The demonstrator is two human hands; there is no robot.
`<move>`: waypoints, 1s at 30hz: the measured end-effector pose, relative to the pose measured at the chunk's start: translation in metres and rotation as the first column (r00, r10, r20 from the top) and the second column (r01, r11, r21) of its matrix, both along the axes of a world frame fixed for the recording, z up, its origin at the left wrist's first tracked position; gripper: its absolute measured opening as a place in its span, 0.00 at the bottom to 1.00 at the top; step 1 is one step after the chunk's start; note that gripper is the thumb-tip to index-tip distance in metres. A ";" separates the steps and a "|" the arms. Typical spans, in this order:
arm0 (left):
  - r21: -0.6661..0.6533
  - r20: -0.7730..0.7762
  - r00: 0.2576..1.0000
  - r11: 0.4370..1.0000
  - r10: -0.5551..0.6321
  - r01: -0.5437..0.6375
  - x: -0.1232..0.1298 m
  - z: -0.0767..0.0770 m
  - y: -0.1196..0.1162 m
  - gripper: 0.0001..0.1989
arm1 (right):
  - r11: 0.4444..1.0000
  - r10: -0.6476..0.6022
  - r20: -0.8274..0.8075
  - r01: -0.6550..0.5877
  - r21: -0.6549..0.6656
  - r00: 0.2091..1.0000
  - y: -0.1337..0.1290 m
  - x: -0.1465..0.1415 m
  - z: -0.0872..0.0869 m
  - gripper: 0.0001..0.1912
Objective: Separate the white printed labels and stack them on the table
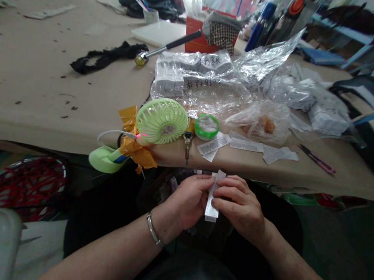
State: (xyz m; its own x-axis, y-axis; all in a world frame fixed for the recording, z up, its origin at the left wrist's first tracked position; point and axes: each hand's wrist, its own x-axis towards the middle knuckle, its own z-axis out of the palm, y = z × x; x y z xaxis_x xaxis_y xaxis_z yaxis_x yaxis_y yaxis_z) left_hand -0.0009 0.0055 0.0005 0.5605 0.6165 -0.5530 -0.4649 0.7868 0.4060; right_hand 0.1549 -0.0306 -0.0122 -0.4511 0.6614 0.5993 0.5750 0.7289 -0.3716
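Below the table's front edge, my left hand (188, 202) and my right hand (241, 207) hold white printed labels (213, 200) between them. The labels overlap, a second end poking out at the bottom. My left thumb presses near their upper end, while the fingers of my right hand lie along the right side. More printed strips (246, 143) lie on the table edge in front of my hands. Left of these strips are a green-rimmed round container (207, 126) with white material and a pointed tool (187, 146) whose tip overhangs the edge.
A green fan (163, 121) is fixed with orange tape at the edge, left. Small scissors (317, 159) lie right. Clear plastic bags (205, 84), a black-handled metal tool (166, 47) and a black cloth strip (108, 58) are farther back. A red basket (24, 181) stands lower left.
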 end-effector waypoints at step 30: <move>-0.019 -0.283 0.950 0.991 -0.134 0.134 -0.003 -0.003 -0.004 0.06 | 0.794 -0.604 0.157 0.573 0.202 0.781 0.012 0.115 -0.019 0.13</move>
